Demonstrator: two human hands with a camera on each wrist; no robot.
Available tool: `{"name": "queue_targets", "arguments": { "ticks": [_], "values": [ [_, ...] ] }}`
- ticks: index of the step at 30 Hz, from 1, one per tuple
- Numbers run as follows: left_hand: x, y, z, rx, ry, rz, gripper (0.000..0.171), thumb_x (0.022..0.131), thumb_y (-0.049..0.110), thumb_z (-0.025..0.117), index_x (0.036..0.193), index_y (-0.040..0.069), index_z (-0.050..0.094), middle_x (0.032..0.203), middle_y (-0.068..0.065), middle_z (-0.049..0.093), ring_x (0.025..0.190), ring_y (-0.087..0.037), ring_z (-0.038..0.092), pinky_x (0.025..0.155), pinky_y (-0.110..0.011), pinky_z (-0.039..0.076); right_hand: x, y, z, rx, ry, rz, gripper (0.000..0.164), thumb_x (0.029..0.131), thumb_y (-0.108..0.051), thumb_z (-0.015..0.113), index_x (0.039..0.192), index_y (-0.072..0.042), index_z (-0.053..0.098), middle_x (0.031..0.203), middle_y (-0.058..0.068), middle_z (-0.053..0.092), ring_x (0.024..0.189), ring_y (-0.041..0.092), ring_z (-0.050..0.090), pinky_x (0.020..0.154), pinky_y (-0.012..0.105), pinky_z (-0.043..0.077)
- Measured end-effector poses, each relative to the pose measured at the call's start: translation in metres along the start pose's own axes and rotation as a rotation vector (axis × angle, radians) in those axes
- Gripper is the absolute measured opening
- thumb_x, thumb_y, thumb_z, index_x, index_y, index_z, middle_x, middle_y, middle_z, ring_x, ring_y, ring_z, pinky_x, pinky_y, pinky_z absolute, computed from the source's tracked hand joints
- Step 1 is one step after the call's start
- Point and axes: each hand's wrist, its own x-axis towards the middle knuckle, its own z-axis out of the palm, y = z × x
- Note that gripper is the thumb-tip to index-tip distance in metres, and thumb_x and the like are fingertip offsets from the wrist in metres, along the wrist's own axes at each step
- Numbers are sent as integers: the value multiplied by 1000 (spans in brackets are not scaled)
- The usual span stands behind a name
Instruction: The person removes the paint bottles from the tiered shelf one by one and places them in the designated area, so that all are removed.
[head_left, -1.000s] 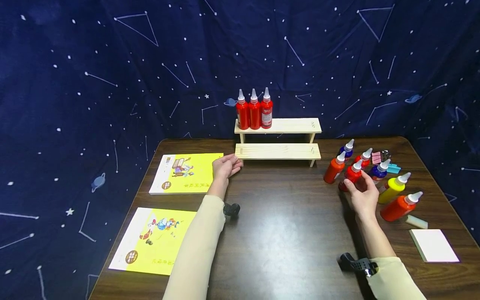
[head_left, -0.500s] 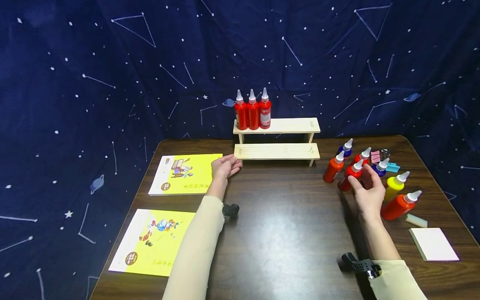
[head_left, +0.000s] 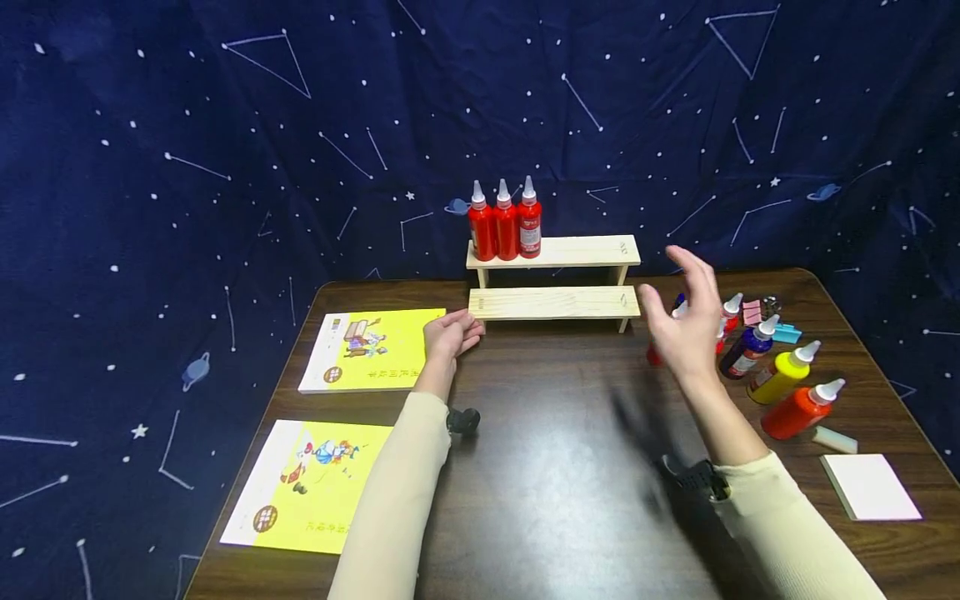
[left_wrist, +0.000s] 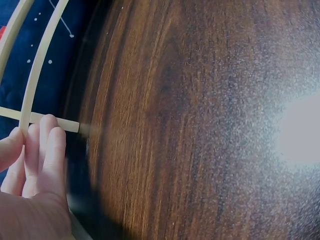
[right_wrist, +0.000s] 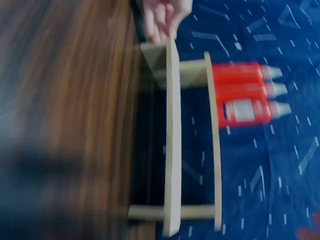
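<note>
My left hand (head_left: 452,335) pinches the left end of a two-tier wooden shelf (head_left: 555,302) at its lower board; the left wrist view shows thumb and fingers on the board (left_wrist: 37,70). Three red paint bottles (head_left: 506,232) with white nozzles stand side by side on the left of the upper tier. My right hand (head_left: 690,329) is raised in the air, thumb and fingers spread in a curve with nothing between them. It partly hides several bottles behind it, among them a red bottle (head_left: 721,337). The right wrist view is blurred.
On the right stand a blue bottle (head_left: 745,357), a yellow bottle (head_left: 780,379) and an orange-red bottle (head_left: 795,414). Near them lie clips (head_left: 785,333), a pale stick (head_left: 835,439) and a white pad (head_left: 870,487). Two yellow books (head_left: 397,350) lie on the left.
My right hand has left the red bottle it was around and moved up and to the left, away from the bottle group. The left hand stays at the shelf.
</note>
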Motion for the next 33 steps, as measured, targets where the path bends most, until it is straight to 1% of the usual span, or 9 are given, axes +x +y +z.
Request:
{"name": "queue_targets", "arguments": {
  "ticks": [6, 8, 11, 17, 22, 25, 29, 31, 33],
  "values": [
    [1, -2, 0, 5, -1, -3, 27, 90, 8, 67, 116, 2, 67, 103, -20, 70, 92, -28, 70, 77, -35, 58, 39, 13, 67, -51, -425, 185, 66, 84, -16, 72, 141, -4, 42, 139, 18, 47, 128, 33, 45, 105, 47, 41],
    [1, -2, 0, 5, -1, -10, 28, 90, 8, 67, 117, 2, 67, 103, -21, 70, 92, -28, 70, 79, -35, 58, 50, 18, 88, -33, -512, 229, 69, 86, -16, 70, 144, -2, 36, 143, 21, 43, 131, 37, 43, 108, 49, 38],
    [0, -1, 0, 2, 0, -9, 28, 90, 8, 67, 117, 1, 67, 104, -21, 70, 92, -28, 70, 81, -37, 57, 63, 27, 116, 19, -571, 296, 73, 87, -14, 69, 146, 2, 30, 143, 27, 40, 131, 40, 42, 112, 46, 34],
    [-1, 1, 1, 3, -7, -6, 28, 90, 8, 66, 117, 1, 66, 106, -22, 69, 95, -30, 69, 81, -37, 57, 71, 37, 152, 129, -606, 372, 77, 89, -10, 66, 150, 0, 19, 147, 25, 36, 136, 37, 37, 113, 42, 33],
    [-1, 1, 2, -3, -12, -4, 27, 90, 7, 66, 116, 0, 66, 105, -22, 69, 95, -30, 69, 79, -36, 58, 70, 37, 169, 200, -565, 384, 74, 90, -4, 63, 150, -3, 20, 145, 19, 41, 135, 29, 39, 111, 40, 37],
    [1, 1, 2, -9, -16, -11, 28, 90, 8, 67, 117, 1, 67, 105, -22, 69, 95, -30, 69, 79, -36, 58, 71, 37, 174, 117, -511, 397, 69, 91, -7, 62, 149, -3, 25, 140, 21, 43, 132, 28, 43, 108, 36, 41],
    [2, 0, 1, -10, -22, -18, 28, 90, 7, 66, 117, 1, 67, 106, -23, 69, 96, -31, 68, 79, -36, 58, 71, 36, 176, -23, -454, 398, 56, 91, -14, 65, 141, -4, 41, 126, 22, 48, 121, 29, 45, 101, 34, 45],
    [2, 0, 1, -7, -22, -15, 28, 90, 7, 66, 117, 1, 66, 106, -23, 68, 96, -31, 68, 78, -36, 58, 69, 36, 176, -42, -431, 400, 50, 91, -16, 66, 135, -4, 47, 123, 22, 51, 119, 29, 44, 100, 35, 44],
    [2, 0, 0, -11, -21, -15, 28, 90, 7, 66, 117, 1, 66, 107, -23, 68, 97, -32, 68, 77, -35, 58, 65, 36, 177, -3, -408, 403, 48, 90, -15, 66, 132, -2, 48, 124, 22, 53, 122, 28, 48, 101, 33, 45]
  ]
}}
